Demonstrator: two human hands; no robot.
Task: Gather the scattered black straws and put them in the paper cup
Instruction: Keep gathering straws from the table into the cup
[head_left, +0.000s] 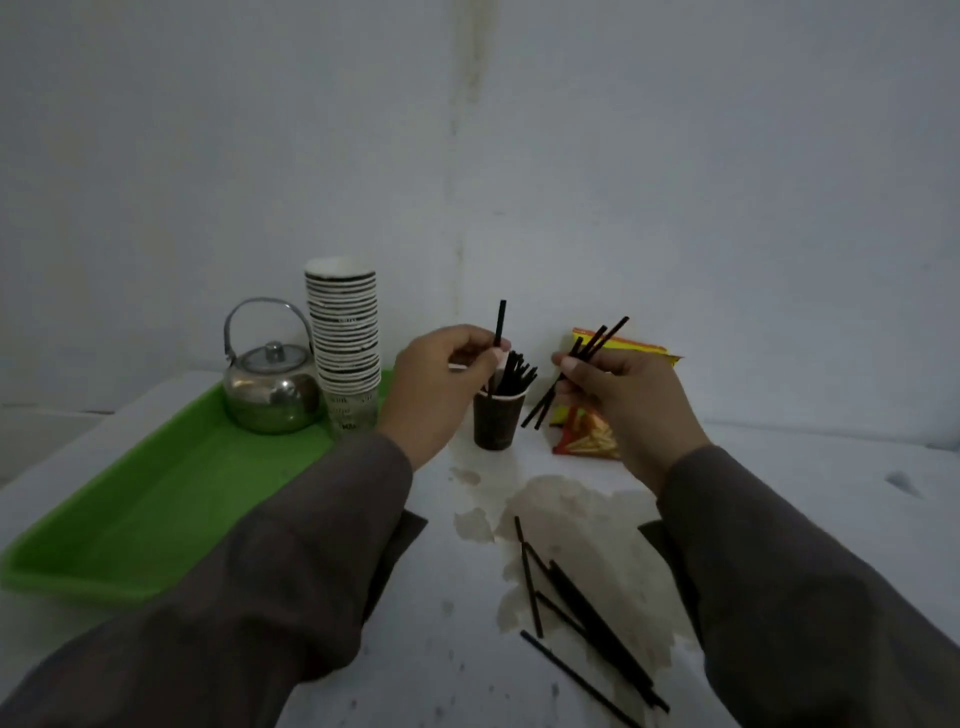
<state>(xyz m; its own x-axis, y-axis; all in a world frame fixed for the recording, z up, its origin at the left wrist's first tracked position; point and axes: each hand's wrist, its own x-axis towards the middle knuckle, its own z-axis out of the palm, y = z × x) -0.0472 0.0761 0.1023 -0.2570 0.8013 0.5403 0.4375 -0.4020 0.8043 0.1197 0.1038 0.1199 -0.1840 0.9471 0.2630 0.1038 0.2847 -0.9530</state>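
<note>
A dark paper cup (496, 423) stands on the white table, with several black straws (514, 374) poking out of it. My left hand (441, 384) hovers just left of the cup's rim and pinches one black straw (500, 325) upright above the cup. To the right of the cup, my right hand (618, 395) grips a small bundle of black straws (597, 340) that slant up to the right. Several more black straws (582, 608) lie scattered on the table near the front, between my sleeves.
A green tray (156, 509) on the left carries a steel kettle (270, 389) and a tall stack of paper cups (345, 343). A red and yellow snack packet (587, 439) lies behind my right hand. The tabletop (467, 649) has a pale stain; a wall stands close behind.
</note>
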